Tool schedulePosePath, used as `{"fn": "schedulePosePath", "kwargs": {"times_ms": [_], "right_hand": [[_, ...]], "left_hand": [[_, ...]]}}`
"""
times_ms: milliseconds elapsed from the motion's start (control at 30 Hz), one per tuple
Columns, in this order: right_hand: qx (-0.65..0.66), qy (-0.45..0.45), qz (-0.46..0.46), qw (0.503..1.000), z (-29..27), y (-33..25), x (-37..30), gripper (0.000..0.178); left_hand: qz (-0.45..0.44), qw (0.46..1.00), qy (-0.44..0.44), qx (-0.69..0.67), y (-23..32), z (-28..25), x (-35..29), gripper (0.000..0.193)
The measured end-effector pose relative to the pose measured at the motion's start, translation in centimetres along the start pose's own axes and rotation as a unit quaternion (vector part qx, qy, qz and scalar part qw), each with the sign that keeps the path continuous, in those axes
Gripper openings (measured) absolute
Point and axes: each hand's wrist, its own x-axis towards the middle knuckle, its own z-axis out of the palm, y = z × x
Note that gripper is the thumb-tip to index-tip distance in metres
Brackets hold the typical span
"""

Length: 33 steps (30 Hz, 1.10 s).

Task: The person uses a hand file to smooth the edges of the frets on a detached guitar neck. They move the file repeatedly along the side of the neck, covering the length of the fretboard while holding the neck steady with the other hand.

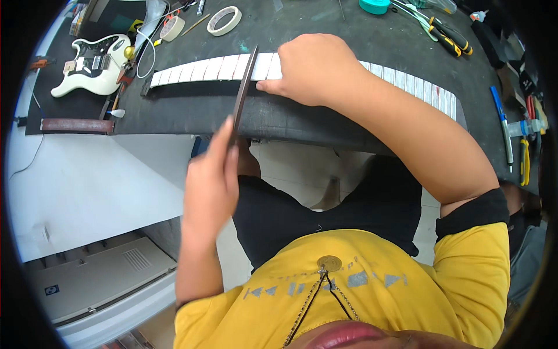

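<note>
A long guitar neck (200, 71) lies across the near part of the workbench, its fingerboard covered with white strips between the frets. My left hand (212, 177), slightly blurred, is closed round one end of a slim dark file (244, 87). The file points away from me and crosses the neck left of its middle. Right of the file, my right hand (317, 67) is curled over the neck with the thumb at its near edge, gripping it. My right hand and forearm hide part of the fingerboard.
A white electric guitar body (96, 65) lies at the left, near a dark red block (77, 126) on the bench edge. Masking tape rolls (224, 21) sit behind the neck. Yellow-black pliers (450, 38) are at the far right, with a blue pen (501, 119) nearer.
</note>
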Motion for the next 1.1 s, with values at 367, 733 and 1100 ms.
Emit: {"fn": "schedulePosePath", "kwargs": {"times_ms": [367, 733, 1100], "right_hand": [[-0.011, -0.014, 0.022, 1.000, -0.2, -0.6, 0.0, 0.066], [0.006, -0.019, 0.021, 1.000, -0.3, -1.0, 0.7, 0.062], [0.013, -0.010, 0.002, 1.000, 0.0, -0.6, 0.6, 0.069]], "left_hand": [[-0.052, 0.998, -0.042, -0.005, -0.8, -0.4, -4.8, 0.056], [-0.073, 0.995, -0.062, -0.039, 0.4, -1.0, 8.0, 0.042], [-0.067, 0.995, -0.056, -0.043, 0.8, -1.0, 6.9, 0.040]]}}
